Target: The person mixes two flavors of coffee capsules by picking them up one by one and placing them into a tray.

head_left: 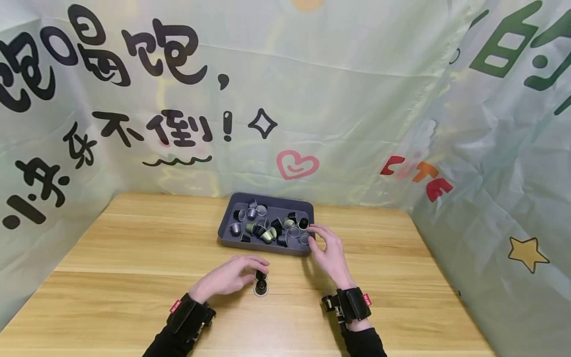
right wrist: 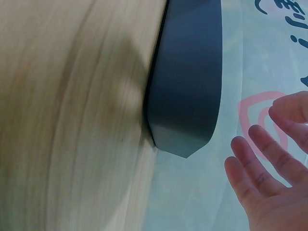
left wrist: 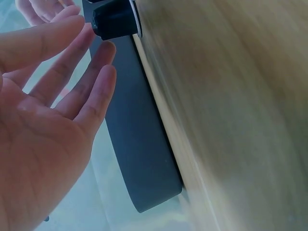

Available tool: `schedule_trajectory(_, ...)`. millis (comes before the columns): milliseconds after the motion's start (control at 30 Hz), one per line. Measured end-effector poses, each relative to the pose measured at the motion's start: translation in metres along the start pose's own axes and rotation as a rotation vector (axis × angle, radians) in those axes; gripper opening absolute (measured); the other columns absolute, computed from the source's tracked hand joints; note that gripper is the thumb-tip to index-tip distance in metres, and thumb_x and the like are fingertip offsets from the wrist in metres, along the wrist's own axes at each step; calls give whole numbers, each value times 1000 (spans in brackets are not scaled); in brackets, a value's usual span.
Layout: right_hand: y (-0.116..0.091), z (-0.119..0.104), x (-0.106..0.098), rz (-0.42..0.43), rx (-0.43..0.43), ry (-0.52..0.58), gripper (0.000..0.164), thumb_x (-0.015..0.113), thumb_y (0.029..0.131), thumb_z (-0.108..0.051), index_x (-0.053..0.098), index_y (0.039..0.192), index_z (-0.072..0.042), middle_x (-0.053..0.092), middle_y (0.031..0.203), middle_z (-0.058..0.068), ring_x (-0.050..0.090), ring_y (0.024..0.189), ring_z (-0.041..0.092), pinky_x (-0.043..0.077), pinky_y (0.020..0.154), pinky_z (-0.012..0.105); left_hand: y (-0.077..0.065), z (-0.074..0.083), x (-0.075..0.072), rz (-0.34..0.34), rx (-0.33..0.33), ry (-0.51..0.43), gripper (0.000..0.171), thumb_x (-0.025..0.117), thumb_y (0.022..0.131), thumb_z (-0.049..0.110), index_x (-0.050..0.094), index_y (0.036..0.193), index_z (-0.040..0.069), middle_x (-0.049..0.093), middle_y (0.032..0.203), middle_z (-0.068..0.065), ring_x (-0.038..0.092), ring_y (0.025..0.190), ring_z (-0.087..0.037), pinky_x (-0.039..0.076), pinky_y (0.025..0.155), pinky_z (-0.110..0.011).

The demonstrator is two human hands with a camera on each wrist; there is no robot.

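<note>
Two black coffee capsules stand on the table in the head view, the front capsule [head_left: 261, 288] just ahead of the rear capsule [head_left: 260, 275]. My left hand [head_left: 226, 275] is beside them, its fingers loosely bent around the rear one's far side. In the left wrist view a black capsule [left wrist: 114, 20] shows just past the fingertips, its rimmed side down on the wood. My right hand [head_left: 329, 254] hovers at the right end of the grey tray [head_left: 260, 247], fingers spread and thumb apart. Nothing is between its fingers in the right wrist view.
Several silver, black and green capsules [head_left: 268, 235] lie jumbled in the tray, at the back of the wooden table [head_left: 134, 267]. A printed cloth [head_left: 357, 124] hangs behind the table and along its sides.
</note>
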State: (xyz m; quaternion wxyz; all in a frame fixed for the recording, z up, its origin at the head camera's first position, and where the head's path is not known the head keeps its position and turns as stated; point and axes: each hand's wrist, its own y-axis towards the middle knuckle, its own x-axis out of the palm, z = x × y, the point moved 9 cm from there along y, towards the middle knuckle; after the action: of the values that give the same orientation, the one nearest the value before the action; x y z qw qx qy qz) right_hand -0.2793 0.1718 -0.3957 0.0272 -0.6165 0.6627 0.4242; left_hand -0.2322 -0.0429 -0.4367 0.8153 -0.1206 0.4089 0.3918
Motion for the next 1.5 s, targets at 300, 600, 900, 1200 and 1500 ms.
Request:
schedule_trajectory(300, 0, -1, 0, -2, -7, 8, 26, 67, 90, -1, 71, 115, 1, 68, 126, 22, 64, 120, 40, 50, 106, 57, 1, 0, 1, -23, 4, 7, 31, 60, 91, -4, 72, 117, 8, 65, 137, -9, 59, 129, -32, 43, 114, -54)
schedule_trajectory(600, 0, -1, 2, -19, 10, 1, 24, 67, 91, -2, 72, 115, -1, 69, 126, 20, 64, 121, 39, 50, 105, 58, -1, -4, -2, -9, -29, 25, 33, 63, 90, -1, 69, 122, 4, 66, 134, -12, 60, 127, -33, 45, 112, -55)
schedule_trajectory(900, 0, -1, 2, -20, 3, 1, 24, 67, 91, -2, 72, 114, 0, 69, 126, 19, 64, 119, 38, 50, 104, 58, -5, -12, -5, 6, -71, 62, 31, 68, 84, -2, 72, 114, 6, 70, 122, -8, 64, 117, -31, 49, 107, -54)
schedule_trajectory(1200, -1, -1, 4, -30, 10, 7, 25, 67, 90, -2, 72, 116, -1, 68, 127, 20, 64, 121, 38, 49, 106, 58, -9, -20, -6, -15, -121, 75, 34, 71, 83, -2, 69, 117, 4, 70, 118, -11, 65, 112, -31, 52, 103, -54)
schedule_trajectory(1500, -2, -1, 5, -29, -4, 2, 25, 67, 90, -1, 71, 115, 0, 68, 127, 20, 64, 121, 38, 48, 106, 59, -11, -25, -9, -8, -130, 44, 30, 72, 85, 3, 70, 115, 5, 70, 113, -8, 65, 103, -25, 56, 96, -48)
